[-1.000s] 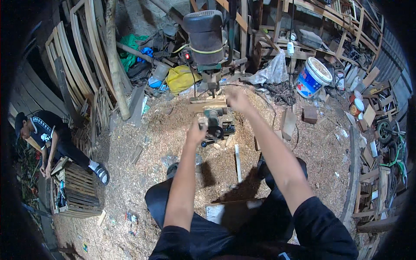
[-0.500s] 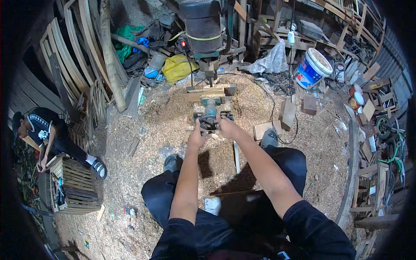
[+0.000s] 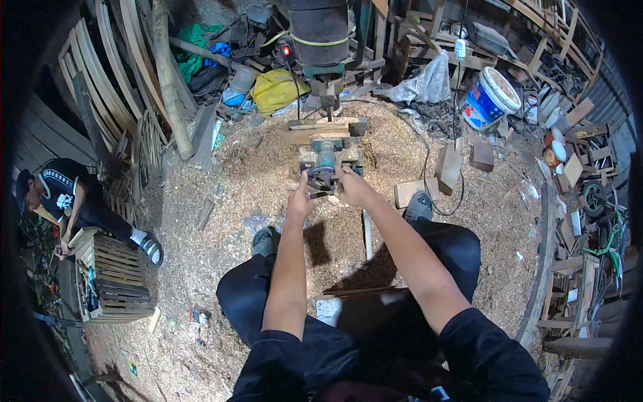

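A machine with a dark motor housing [image 3: 317,30] and a red-lit switch [image 3: 286,51] stands in front of me, its bit [image 3: 329,110] pointing down over a piece of wood [image 3: 308,136] on a vise. Below the wood are the vise's teal body [image 3: 326,157] and a black handwheel [image 3: 321,175] at its near end. My left hand [image 3: 300,198] is closed on the left side of the handwheel, and my right hand [image 3: 352,186] is closed on its right side.
A person [image 3: 74,201] sits at left by a slatted crate [image 3: 120,288]. Leaning timber [image 3: 107,74], a yellow sack [image 3: 278,94], a bucket [image 3: 489,100] and scrap wood surround the machine. Wooden blocks [image 3: 447,169] and a loose cord lie at right on shavings.
My right hand has come down from beside the wood to the handwheel. My left hand has shifted slightly right and up onto it.
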Motion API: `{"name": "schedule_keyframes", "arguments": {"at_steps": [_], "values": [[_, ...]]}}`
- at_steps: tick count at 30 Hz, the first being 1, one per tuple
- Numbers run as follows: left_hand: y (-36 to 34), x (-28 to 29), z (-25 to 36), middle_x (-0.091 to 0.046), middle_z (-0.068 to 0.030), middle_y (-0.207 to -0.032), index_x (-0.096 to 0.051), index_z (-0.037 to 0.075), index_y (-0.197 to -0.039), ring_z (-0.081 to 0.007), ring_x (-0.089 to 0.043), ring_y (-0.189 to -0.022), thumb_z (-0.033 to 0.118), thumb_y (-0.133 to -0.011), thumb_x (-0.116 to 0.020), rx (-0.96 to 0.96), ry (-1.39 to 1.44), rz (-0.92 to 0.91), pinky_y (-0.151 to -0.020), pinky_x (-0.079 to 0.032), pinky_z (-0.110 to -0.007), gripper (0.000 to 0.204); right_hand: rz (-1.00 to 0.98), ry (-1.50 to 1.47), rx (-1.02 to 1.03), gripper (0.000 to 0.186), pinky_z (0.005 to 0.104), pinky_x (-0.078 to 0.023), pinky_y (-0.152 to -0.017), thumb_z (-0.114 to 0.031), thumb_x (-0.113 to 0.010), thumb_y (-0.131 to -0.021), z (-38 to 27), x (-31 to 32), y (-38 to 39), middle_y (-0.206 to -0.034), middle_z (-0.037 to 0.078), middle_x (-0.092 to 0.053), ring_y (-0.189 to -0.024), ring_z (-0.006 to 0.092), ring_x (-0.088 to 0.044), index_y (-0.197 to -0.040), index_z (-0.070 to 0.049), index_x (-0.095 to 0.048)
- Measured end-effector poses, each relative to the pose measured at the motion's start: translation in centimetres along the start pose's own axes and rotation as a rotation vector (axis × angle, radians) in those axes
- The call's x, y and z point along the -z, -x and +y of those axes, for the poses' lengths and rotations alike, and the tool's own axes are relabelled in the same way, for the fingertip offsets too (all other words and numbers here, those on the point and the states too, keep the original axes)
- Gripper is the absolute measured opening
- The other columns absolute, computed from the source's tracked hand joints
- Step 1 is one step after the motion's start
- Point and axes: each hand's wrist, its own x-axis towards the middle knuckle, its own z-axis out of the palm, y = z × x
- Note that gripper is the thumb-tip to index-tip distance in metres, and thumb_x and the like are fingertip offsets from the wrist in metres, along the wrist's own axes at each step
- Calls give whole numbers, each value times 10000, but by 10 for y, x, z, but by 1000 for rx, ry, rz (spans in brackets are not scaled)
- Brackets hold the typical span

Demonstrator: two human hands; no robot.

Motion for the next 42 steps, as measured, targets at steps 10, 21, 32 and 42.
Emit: {"name": "schedule_keyframes", "arguments": {"at_steps": [10,21,32,42], "values": [[4,-1,21,-668,-260,-1030,-151,308,-1560,-419,-652,-986,-29,-842,-509,178,-166,-71,-874,-508,-482,870,-29,25,-44,683,428,-510,-896,-52,-580,-799,-2,1,3,-1160,280,-551,-1025,415,-604,-1428,85,-353],[-1,-4,-12,-681,-248,-979,-135,393,-1545,-412,-672,-910,-13,-800,-614,133,-134,-83,-808,-522,-502,974,-83,-33,-55,678,449,-477,-972,-93,-584,-802,-7,6,1,-1308,322,-482,-1154,444,-548,-1419,78,-360],[-31,44,16,-501,-270,-1363,-315,115,-1514,-412,-507,-1248,48,-884,-569,-203,-84,60,-1065,-411,-448,683,260,-182,16,291,452,-532,-739,-122,-623,-848,-3,60,-39,-823,266,-665,-772,405,-669,-1095,31,-611],[-141,197,273,-338,-242,-1524,-347,-10,-1468,-378,-337,-1415,103,-857,-636,-863,-72,568,-1162,-293,-409,685,1205,-324,327,744,402,-485,-904,-385,-738,-849,-110,331,-195,-1183,198,-608,-1026,282,-617,-1350,40,-388]]}}
